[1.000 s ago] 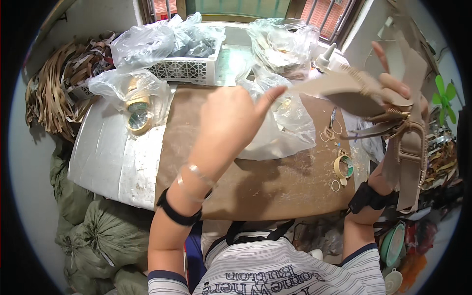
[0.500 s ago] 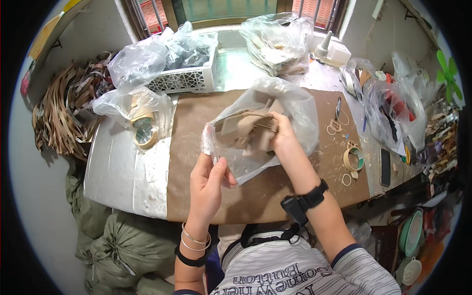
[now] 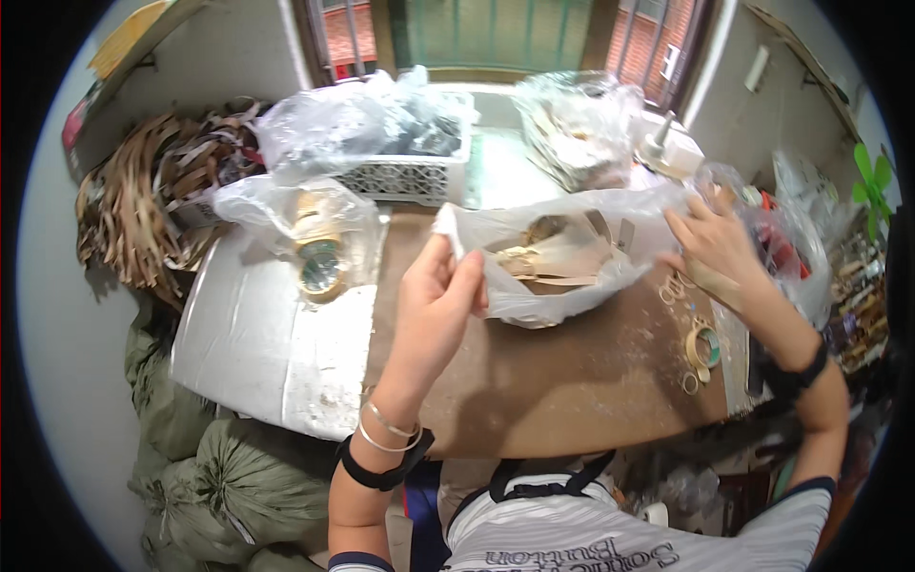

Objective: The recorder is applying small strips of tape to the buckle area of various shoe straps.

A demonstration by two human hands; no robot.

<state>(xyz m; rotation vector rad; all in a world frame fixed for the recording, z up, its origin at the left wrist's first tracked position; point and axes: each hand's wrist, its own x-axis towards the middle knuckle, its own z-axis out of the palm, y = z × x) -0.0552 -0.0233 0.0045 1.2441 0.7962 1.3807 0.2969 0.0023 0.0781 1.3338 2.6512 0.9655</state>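
A clear plastic bag [image 3: 562, 310] is stretched between my two hands above the brown mat. Inside it lie several flat tan and brown pieces [image 3: 558, 262], seen through the bag's mouth and thin film. My left hand [image 3: 440, 291] pinches the bag's left edge between thumb and fingers. At the right end, my right hand [image 3: 710, 243] is closed on the bag's other edge, its fingers slightly blurred. The bag hangs open between them, its lower side just over the mat.
A brown mat [image 3: 534, 391] covers the table's middle. At left sit tape rolls [image 3: 322, 269] in a plastic bag and a white crate [image 3: 405, 179] with bagged dark items. Brown strips [image 3: 133, 210] hang far left. A tape roll [image 3: 702, 348] lies right; a glue bottle [image 3: 667, 148] stands behind.
My right hand has let go of the tan pieces, now inside the bag, and moved right to the bag's edge. The bag is pulled wide, and the view has shifted.
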